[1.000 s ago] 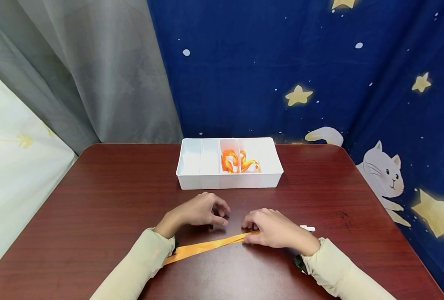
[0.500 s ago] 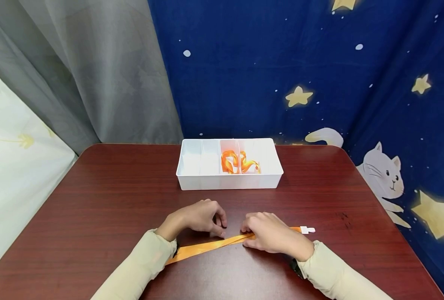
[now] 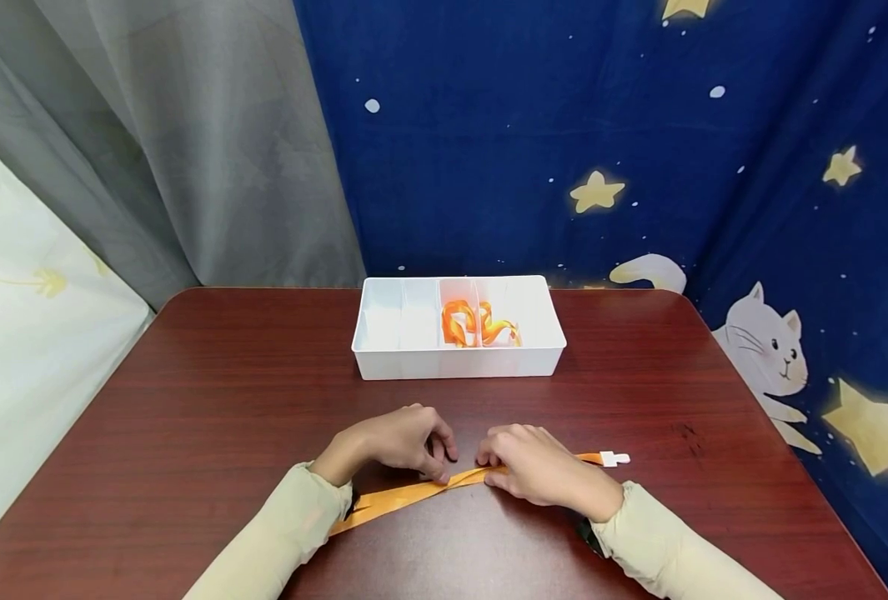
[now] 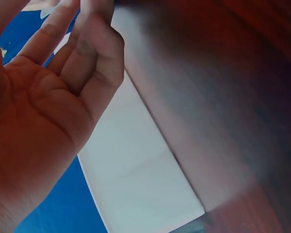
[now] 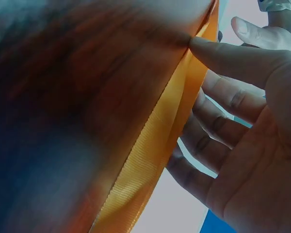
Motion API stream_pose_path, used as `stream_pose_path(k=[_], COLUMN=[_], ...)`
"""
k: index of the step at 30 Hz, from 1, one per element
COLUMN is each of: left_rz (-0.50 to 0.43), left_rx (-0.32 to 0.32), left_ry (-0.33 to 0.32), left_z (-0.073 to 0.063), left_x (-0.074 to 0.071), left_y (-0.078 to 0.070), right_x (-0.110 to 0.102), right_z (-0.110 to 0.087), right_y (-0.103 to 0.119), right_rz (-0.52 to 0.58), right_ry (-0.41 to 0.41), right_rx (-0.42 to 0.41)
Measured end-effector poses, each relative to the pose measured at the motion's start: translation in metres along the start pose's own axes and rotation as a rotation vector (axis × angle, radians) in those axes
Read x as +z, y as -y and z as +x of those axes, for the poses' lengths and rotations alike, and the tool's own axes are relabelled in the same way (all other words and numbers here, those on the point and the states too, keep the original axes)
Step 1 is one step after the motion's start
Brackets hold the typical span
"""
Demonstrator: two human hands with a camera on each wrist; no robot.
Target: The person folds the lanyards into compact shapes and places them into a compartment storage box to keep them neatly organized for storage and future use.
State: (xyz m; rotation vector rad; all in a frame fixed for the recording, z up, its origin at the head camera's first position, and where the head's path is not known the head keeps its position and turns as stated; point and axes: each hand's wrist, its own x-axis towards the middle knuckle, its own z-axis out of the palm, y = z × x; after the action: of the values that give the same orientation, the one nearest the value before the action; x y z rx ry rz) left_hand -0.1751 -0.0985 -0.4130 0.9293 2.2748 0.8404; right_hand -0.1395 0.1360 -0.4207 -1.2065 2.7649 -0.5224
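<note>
A flat orange lanyard [image 3: 398, 498] lies folded lengthwise across the near part of the table, its white plastic clip [image 3: 614, 459] at the right end. My right hand [image 3: 541, 462] holds it near the middle: in the right wrist view the thumb is on the lanyard's [image 5: 160, 126] near edge and the fingers are along its far side. Beside it to the left, my left hand [image 3: 406, 437] arches over the lanyard with loosely bent fingers, its thumb tip touching the upper edge. The lanyard's left end passes out of sight behind the left sleeve.
A white divided box [image 3: 459, 363] stands at the back of the dark red wooden table [image 3: 226, 392]. Two of its middle compartments contain coiled orange lanyards [image 3: 459, 323]. Grey and blue curtains [image 3: 489, 167] hang right behind the table.
My right hand has shifted slightly nearer and left, uncovering the lanyard's clip end. My left hand has come down toward the lanyard, and its thumb now meets the edge.
</note>
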Motion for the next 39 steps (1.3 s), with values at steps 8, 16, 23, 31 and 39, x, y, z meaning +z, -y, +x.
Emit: stream_pose_path(k=[8,16,23,31,39], left_rz=[-0.019,-0.053,-0.078,-0.04,-0.237], left_rx=[0.003,0.006,0.026,0.065,0.125], left_ry=[-0.005,-0.004,0.012,0.023,0.058], left_z=[0.001,0.002,0.001,0.006,0.009], left_x=[0.001,0.004,0.005,0.004,0.002], left_y=[0.001,0.001,0.0,-0.001,-0.002], right_x=[0.0,0.0,0.0,-0.008,-0.015], right_z=[0.003,0.005,0.006,0.01,0.013], right_y=[0.001,0.002,0.0,0.0,0.001], right_rz=[0.049,0.032,-0.024,0.002,0.033], right_ry=[0.025,0.045,-0.01,-0.118,-0.212], right_rx=[0.03,0.024,0.012,0.023,0.019])
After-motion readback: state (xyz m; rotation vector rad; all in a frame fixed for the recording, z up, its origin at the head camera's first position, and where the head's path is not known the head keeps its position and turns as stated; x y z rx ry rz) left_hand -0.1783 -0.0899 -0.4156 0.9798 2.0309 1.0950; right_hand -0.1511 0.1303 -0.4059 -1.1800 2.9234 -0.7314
